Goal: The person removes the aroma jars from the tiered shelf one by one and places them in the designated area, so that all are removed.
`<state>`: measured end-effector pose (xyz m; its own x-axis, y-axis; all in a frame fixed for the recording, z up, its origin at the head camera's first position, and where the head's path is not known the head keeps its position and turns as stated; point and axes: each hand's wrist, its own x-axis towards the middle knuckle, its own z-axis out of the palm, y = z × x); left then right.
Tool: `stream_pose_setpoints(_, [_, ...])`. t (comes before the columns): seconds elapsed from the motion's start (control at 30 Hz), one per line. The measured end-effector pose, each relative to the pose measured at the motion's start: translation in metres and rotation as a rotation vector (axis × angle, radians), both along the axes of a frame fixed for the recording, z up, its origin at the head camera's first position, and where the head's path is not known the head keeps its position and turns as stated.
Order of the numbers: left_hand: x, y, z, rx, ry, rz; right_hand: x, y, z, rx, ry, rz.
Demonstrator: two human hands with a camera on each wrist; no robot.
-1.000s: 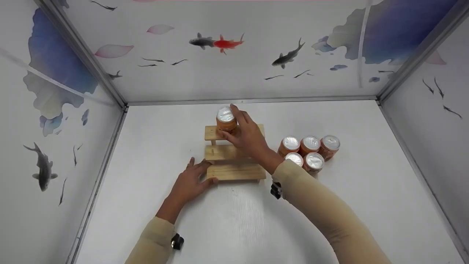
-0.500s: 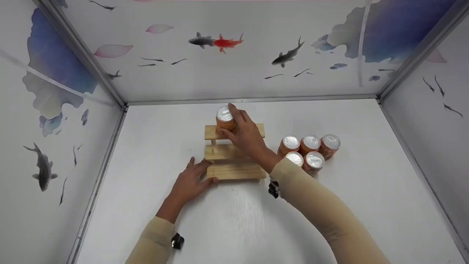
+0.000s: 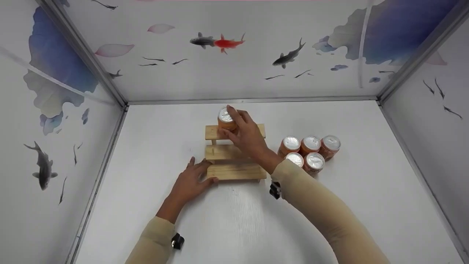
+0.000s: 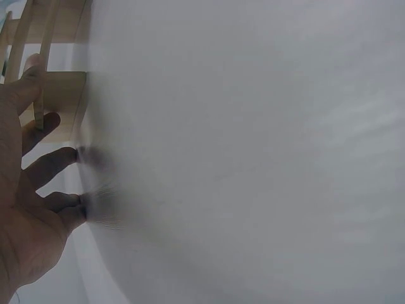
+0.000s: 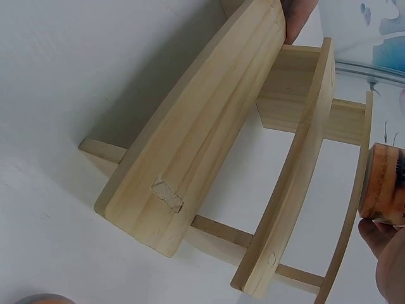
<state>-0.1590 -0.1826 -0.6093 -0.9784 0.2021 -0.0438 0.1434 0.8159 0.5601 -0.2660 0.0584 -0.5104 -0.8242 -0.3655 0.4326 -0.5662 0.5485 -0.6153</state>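
A small orange can (image 3: 226, 118) with a silvery lid is upright on the top step of a three-step wooden rack (image 3: 236, 171), near its left end. My right hand (image 3: 251, 137) grips that can from the right, fingers over the lid's edge and thumb at the front. In the right wrist view, the orange can (image 5: 385, 183) touches the top board, with fingertips around its base. My left hand (image 3: 189, 184) holds the left end of the bottom step; in the left wrist view, thumb and forefinger lie on either side of the wooden board (image 4: 45, 47).
Several matching cans (image 3: 311, 143) stand grouped on the white table (image 3: 234, 223) to the right of the rack, near my right forearm. Printed wall panels (image 3: 253, 73) enclose the table at the back and both sides.
My right forefinger has shifted slightly left over the can's lid. The can stays on the top step, and my left hand and the rack have not visibly moved.
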Motion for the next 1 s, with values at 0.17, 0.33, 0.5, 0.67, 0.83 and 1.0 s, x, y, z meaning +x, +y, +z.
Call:
stream_pose_setpoints(0.17, [0.0,0.001,0.001,0.001,-0.007,0.012,-0.001,0.004,0.0,0.013,0.02,0.0])
stream_pose_setpoints(0.33, [0.001,0.001,0.003,-0.001,-0.006,0.014,-0.001,0.009,0.0,0.026,0.049,-0.007])
stream_pose_setpoints(0.5, [0.001,0.002,0.003,-0.004,-0.011,0.013,-0.002,0.013,-0.001,0.035,0.084,-0.011])
stream_pose_setpoints(0.67, [0.001,0.001,0.002,-0.004,-0.003,0.011,-0.003,0.018,-0.001,0.038,0.122,-0.014])
stream_pose_setpoints(0.83, [0.001,0.0,0.002,0.002,0.013,0.001,-0.002,0.025,0.001,0.016,0.155,0.001])
stream_pose_setpoints(1.0, [0.001,0.0,0.0,0.002,0.019,-0.002,0.0,0.032,0.001,0.019,0.137,-0.001])
